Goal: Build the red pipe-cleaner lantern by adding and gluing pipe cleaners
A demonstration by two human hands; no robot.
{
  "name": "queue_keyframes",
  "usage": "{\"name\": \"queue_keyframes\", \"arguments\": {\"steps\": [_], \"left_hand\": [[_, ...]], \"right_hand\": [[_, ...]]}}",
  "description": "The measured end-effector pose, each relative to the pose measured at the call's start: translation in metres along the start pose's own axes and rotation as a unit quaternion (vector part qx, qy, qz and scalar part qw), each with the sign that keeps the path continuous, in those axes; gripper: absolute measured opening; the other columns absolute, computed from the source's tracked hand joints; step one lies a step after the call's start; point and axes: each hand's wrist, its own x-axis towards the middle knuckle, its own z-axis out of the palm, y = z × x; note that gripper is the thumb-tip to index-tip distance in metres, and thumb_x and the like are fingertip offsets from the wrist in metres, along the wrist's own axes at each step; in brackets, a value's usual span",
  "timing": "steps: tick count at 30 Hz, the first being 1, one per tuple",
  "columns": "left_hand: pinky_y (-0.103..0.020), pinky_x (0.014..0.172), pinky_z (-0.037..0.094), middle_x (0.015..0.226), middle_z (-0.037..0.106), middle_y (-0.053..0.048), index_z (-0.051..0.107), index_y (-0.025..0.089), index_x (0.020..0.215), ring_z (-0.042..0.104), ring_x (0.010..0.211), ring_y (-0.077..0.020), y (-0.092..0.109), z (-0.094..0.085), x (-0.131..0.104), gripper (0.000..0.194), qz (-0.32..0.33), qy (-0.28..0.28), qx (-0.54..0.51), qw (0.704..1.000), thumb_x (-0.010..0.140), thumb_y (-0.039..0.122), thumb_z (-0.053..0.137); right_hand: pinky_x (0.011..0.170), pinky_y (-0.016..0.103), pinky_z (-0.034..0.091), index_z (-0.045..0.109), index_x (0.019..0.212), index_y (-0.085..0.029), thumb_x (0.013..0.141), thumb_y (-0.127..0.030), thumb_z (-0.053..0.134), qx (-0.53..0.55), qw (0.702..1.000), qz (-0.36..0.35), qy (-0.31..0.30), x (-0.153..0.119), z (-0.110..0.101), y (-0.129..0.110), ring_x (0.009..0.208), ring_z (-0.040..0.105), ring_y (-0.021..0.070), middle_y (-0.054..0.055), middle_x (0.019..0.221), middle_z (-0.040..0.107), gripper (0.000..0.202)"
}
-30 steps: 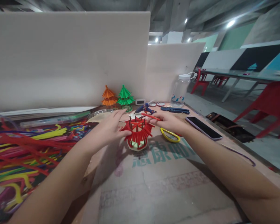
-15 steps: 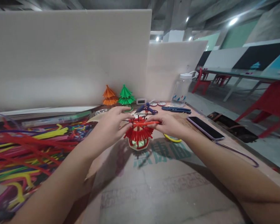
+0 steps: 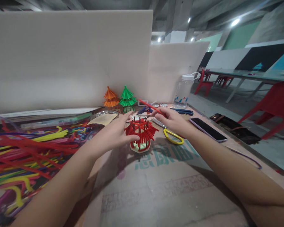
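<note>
A small red pavilion model [image 3: 142, 134] of pipe cleaners stands upright on a pale base, with a drooping fringe and dark posts rising above it. My left hand [image 3: 119, 130] holds it at its left side, thumb in front and fingers behind. Pinched in my right hand [image 3: 171, 119] is a red pipe cleaner [image 3: 148, 105], slanting up and left behind the model, apart from it. Yellow-handled scissors [image 3: 174, 138] lie under and beside my right hand. A blue glue gun [image 3: 144, 110] rests behind the model.
Orange [image 3: 110, 97] and green pavilion models [image 3: 127, 97] stand at the back. Many coloured pipe cleaners [image 3: 26, 151] are heaped at left. A clear bottle [image 3: 183, 91], blue pliers [image 3: 183, 111] and a phone [image 3: 208, 129] are at right. A metal dish [image 3: 106, 113] sits behind my left hand.
My right hand has lifted the red pipe cleaner away from the model's top, swinging its end up and back. My left hand has let go of the strip and lowered its thumb onto the fringe.
</note>
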Motion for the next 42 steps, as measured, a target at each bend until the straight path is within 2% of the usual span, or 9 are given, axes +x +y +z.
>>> {"name": "queue_keyframes", "arguments": {"steps": [5, 11, 16, 25, 29, 32, 35, 39, 42], "left_hand": [[-0.047, 0.107, 0.047, 0.149, 0.052, -0.021, 0.029, 0.017, 0.158, 0.054, 0.134, -0.036, 0.003, 0.003, 0.002, 0.089, 0.022, -0.007, 0.017, 1.0, 0.084, 0.049, 0.068], [-0.04, 0.102, 0.05, 0.151, 0.052, -0.014, 0.021, 0.024, 0.161, 0.055, 0.134, -0.0322, -0.005, 0.002, 0.001, 0.082, 0.068, -0.021, 0.011, 0.997, 0.088, 0.032, 0.059], [-0.038, 0.11, 0.045, 0.161, 0.04, -0.011, 0.014, 0.023, 0.163, 0.049, 0.141, -0.0309, -0.022, -0.003, 0.003, 0.09, -0.006, -0.052, -0.011, 0.999, 0.088, 0.04, 0.061], [-0.043, 0.108, 0.046, 0.155, 0.049, -0.017, 0.031, 0.014, 0.158, 0.053, 0.137, -0.0342, -0.04, -0.014, 0.003, 0.084, -0.052, 0.049, 0.118, 0.99, 0.088, 0.045, 0.066], [-0.043, 0.108, 0.046, 0.144, 0.06, -0.013, 0.052, 0.016, 0.146, 0.057, 0.13, -0.0304, -0.022, -0.024, -0.002, 0.061, 0.008, 0.076, 0.129, 0.989, 0.09, 0.039, 0.066], [-0.04, 0.103, 0.048, 0.131, 0.069, -0.009, 0.066, 0.018, 0.128, 0.063, 0.12, -0.0257, 0.0, -0.027, -0.007, 0.036, 0.053, 0.15, 0.098, 0.982, 0.098, 0.034, 0.057], [-0.037, 0.091, 0.051, 0.114, 0.075, -0.008, 0.071, 0.017, 0.117, 0.068, 0.104, -0.0235, 0.014, -0.023, -0.009, 0.027, 0.098, 0.206, 0.089, 0.969, 0.1, 0.029, 0.055], [-0.033, 0.075, 0.049, 0.089, 0.076, -0.005, 0.075, 0.016, 0.099, 0.067, 0.084, -0.021, 0.013, -0.015, -0.007, 0.017, 0.143, 0.239, 0.113, 0.954, 0.098, 0.022, 0.059], [-0.034, 0.075, 0.049, 0.089, 0.075, -0.006, 0.074, 0.015, 0.095, 0.066, 0.084, -0.0219, 0.01, -0.013, -0.004, 0.013, 0.135, 0.239, 0.122, 0.954, 0.096, 0.021, 0.063]], "right_hand": [[0.079, 0.031, 0.048, 0.071, 0.1, -0.018, 0.101, -0.04, 0.045, 0.014, 0.999, -0.014, 0.04, 0.0, -0.008, -0.003, 0.089, 0.064, 0.0194, 0.007, 0.096, 0.072, 0.034], [0.068, 0.028, 0.046, 0.068, 0.11, -0.017, 0.092, -0.018, 0.045, 0.031, 0.999, -0.011, 0.04, 0.002, -0.011, 0.005, 0.071, 0.059, 0.0151, 0.002, 0.077, 0.066, 0.03], [0.074, 0.031, 0.048, 0.074, 0.1, -0.017, 0.089, -0.013, 0.05, -0.031, 0.995, -0.069, 0.065, 0.002, -0.012, 0.005, 0.084, 0.064, 0.0179, 0.008, 0.096, 0.073, 0.027], [0.068, 0.03, 0.047, 0.075, 0.101, -0.018, 0.096, -0.023, 0.056, -0.128, 0.984, -0.11, 0.061, -0.001, -0.011, 0.002, 0.08, 0.065, 0.0182, 0.008, 0.092, 0.076, 0.021], [0.07, 0.03, 0.048, 0.075, 0.104, -0.015, 0.096, -0.018, 0.055, -0.165, 0.971, -0.16, 0.065, -0.003, -0.011, 0.001, 0.083, 0.067, 0.0192, 0.009, 0.094, 0.077, 0.022], [0.072, 0.031, 0.049, 0.075, 0.106, -0.016, 0.097, -0.017, 0.054, -0.175, 0.965, -0.182, 0.065, -0.003, -0.01, -0.003, 0.085, 0.068, 0.0194, 0.009, 0.096, 0.077, 0.022], [0.075, 0.032, 0.049, 0.074, 0.107, -0.016, 0.099, -0.019, 0.055, -0.175, 0.964, -0.19, 0.056, -0.004, -0.009, -0.008, 0.086, 0.068, 0.0195, 0.008, 0.097, 0.078, 0.021], [0.079, 0.031, 0.05, 0.074, 0.107, -0.016, 0.098, -0.017, 0.057, -0.16, 0.962, -0.211, 0.061, -0.007, -0.008, -0.014, 0.09, 0.069, 0.0192, 0.007, 0.099, 0.078, 0.02], [0.079, 0.031, 0.05, 0.074, 0.108, -0.016, 0.097, -0.016, 0.057, -0.164, 0.961, -0.212, 0.064, -0.008, -0.008, -0.016, 0.091, 0.069, 0.0191, 0.007, 0.1, 0.079, 0.021]]}}
